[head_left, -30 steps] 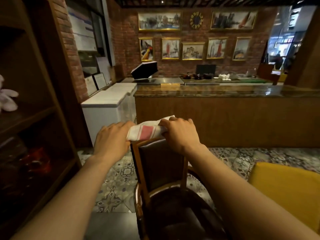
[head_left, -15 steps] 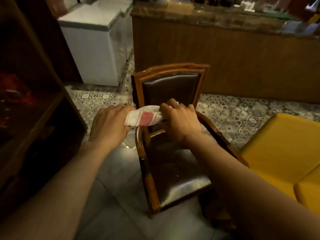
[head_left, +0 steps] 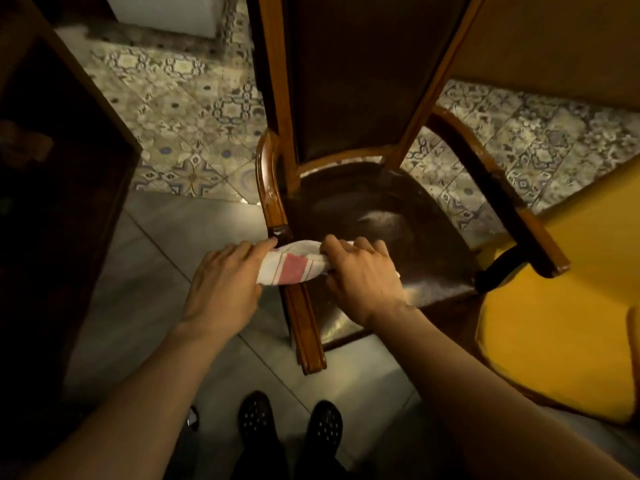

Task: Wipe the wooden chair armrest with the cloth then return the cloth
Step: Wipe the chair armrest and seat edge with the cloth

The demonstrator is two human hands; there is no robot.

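Observation:
A white cloth with a red stripe (head_left: 291,266) lies bunched across the left wooden armrest (head_left: 303,327) of a dark-seated wooden chair (head_left: 363,133). My left hand (head_left: 225,285) grips the cloth's left end, outside the armrest. My right hand (head_left: 360,275) grips its right end, over the seat. The cloth presses on the armrest about midway along its length, hiding that stretch. The armrest's glossy curved rear part (head_left: 268,181) shows beyond the cloth. The right armrest (head_left: 502,199) is bare.
A yellow upholstered seat (head_left: 561,327) stands close against the chair's right side. A dark wooden shelf unit (head_left: 52,168) rises at the left. Patterned floor tiles (head_left: 180,109) lie behind, plain grey tiles (head_left: 166,258) underfoot. My shoes (head_left: 291,424) are at the bottom.
The view has tilted down from the room to the chair. Both hands carried the cloth from the top of the chair's backrest down onto the left armrest.

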